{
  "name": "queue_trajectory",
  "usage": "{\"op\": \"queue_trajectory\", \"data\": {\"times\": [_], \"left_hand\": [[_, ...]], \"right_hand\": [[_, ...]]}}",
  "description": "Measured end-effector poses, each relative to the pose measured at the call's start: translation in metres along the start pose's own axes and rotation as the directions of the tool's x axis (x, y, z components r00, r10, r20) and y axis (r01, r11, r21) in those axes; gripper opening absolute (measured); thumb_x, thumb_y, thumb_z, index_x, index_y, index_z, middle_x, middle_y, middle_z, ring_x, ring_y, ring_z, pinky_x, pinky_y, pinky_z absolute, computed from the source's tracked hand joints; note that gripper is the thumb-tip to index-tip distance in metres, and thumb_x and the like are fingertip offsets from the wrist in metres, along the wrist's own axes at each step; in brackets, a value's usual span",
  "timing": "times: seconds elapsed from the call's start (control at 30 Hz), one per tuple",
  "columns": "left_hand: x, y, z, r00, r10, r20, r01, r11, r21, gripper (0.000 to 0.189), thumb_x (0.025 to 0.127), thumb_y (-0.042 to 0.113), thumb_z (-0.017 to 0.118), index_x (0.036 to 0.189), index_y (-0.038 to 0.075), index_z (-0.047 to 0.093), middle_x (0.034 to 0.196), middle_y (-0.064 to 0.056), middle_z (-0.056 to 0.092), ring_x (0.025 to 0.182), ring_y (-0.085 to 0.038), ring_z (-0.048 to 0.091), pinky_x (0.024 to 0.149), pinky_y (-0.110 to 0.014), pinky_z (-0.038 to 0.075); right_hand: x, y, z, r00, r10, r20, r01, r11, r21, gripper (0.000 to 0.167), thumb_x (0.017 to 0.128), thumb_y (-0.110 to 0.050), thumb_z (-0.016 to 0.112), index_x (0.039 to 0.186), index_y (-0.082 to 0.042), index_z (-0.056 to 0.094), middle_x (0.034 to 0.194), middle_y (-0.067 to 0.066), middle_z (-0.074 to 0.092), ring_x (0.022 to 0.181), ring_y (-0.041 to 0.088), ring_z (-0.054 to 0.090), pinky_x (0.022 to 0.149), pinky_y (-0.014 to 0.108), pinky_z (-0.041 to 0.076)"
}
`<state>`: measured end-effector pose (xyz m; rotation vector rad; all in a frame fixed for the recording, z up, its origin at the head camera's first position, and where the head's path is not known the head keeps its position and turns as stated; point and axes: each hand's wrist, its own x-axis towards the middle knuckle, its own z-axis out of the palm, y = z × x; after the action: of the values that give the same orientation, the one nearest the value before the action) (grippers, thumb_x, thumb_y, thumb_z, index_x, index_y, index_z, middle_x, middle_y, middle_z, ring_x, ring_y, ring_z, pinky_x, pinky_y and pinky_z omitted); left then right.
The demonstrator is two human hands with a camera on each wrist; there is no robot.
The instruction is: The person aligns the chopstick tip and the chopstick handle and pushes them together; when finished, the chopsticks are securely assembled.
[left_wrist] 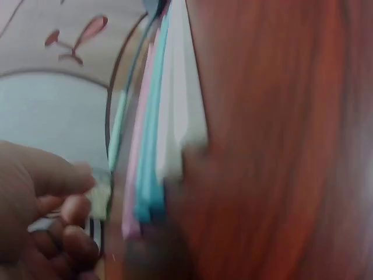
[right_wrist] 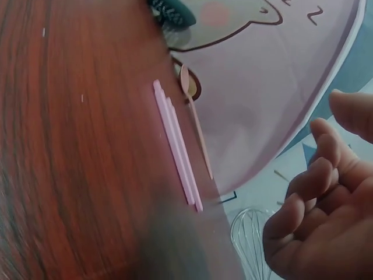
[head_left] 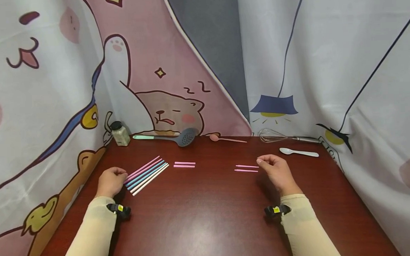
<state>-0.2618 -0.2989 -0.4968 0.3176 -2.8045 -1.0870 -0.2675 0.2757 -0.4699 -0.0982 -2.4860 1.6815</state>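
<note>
A slanted row of long slim sticks lies at the left of the table: pink ones [head_left: 142,168], blue ones [head_left: 146,176] and white ones [head_left: 150,179]. My left hand [head_left: 111,181] is beside their near ends, its fingers loosely bent and holding nothing in the left wrist view. Two short pink sticks [head_left: 184,165] lie side by side right of the row. Another short pink pair [head_left: 246,168] lies farther right, with my right hand [head_left: 277,170] at its right ends. In the right wrist view that hand's fingers curl loosely around nothing, apart from the pair.
Along the back edge of the brown table [head_left: 194,218] are a jar with a black lid [head_left: 120,134], a grey slotted skimmer [head_left: 186,137], a small pinkish spoon [head_left: 227,139] and a wire whisk [head_left: 286,137]. A white spoon [head_left: 299,152] lies at right. Printed curtains [head_left: 216,59] enclose the table.
</note>
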Motion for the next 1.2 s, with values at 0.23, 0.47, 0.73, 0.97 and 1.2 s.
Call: {"op": "queue_trajectory", "data": {"times": [0.23, 0.47, 0.73, 0.97, 1.2], "left_hand": [[0.005, 0.044, 0.03, 0.967, 0.255, 0.02, -0.253, 0.966, -0.048, 0.016, 0.101, 0.01, 0.067, 0.113, 0.002, 0.074, 0.095, -0.011, 0.069, 0.084, -0.023, 0.06, 0.071, -0.034, 0.047], [0.008, 0.082, 0.064, 0.934, 0.34, 0.109, -0.336, 0.941, -0.05, 0.019, 0.099, 0.007, 0.069, 0.115, 0.002, 0.076, 0.116, -0.019, 0.074, 0.108, -0.036, 0.067, 0.094, -0.051, 0.053], [0.014, 0.105, 0.091, 0.888, 0.381, 0.256, -0.396, 0.918, 0.007, 0.021, 0.098, 0.008, 0.071, 0.118, 0.003, 0.076, 0.113, -0.013, 0.076, 0.105, -0.031, 0.07, 0.1, -0.052, 0.053], [0.019, 0.108, 0.109, 0.875, 0.366, 0.318, -0.403, 0.914, 0.056, 0.028, 0.096, 0.008, 0.071, 0.123, 0.003, 0.075, 0.115, -0.013, 0.076, 0.104, -0.028, 0.07, 0.096, -0.05, 0.055], [0.017, 0.114, 0.114, 0.891, 0.345, 0.295, -0.384, 0.919, 0.085, 0.024, 0.096, 0.006, 0.07, 0.12, 0.001, 0.075, 0.12, -0.015, 0.075, 0.118, -0.034, 0.069, 0.106, -0.052, 0.052]], "right_hand": [[0.014, 0.01, -0.001, 0.994, -0.04, 0.105, 0.061, 0.977, -0.206, 0.022, 0.1, -0.021, 0.073, 0.11, -0.002, 0.076, 0.096, 0.008, 0.07, 0.084, 0.019, 0.054, 0.07, 0.031, 0.045], [0.023, 0.021, 0.004, 0.979, 0.0, 0.204, 0.067, 0.945, -0.32, 0.017, 0.097, -0.02, 0.075, 0.106, -0.005, 0.077, 0.079, 0.003, 0.063, 0.075, 0.019, 0.054, 0.066, 0.033, 0.046], [0.028, 0.027, 0.005, 0.97, 0.056, 0.237, 0.049, 0.909, -0.414, 0.013, 0.094, -0.018, 0.078, 0.101, -0.007, 0.077, 0.088, 0.007, 0.068, 0.081, 0.022, 0.056, 0.072, 0.034, 0.046], [0.027, 0.024, 0.005, 0.954, 0.091, 0.284, 0.048, 0.893, -0.447, 0.017, 0.093, -0.014, 0.079, 0.106, -0.003, 0.075, 0.106, 0.014, 0.072, 0.091, 0.025, 0.06, 0.08, 0.036, 0.047], [0.028, 0.025, 0.003, 0.949, 0.115, 0.293, 0.033, 0.888, -0.458, 0.02, 0.094, -0.013, 0.077, 0.109, -0.001, 0.074, 0.11, 0.018, 0.07, 0.093, 0.028, 0.058, 0.082, 0.038, 0.047]]}}
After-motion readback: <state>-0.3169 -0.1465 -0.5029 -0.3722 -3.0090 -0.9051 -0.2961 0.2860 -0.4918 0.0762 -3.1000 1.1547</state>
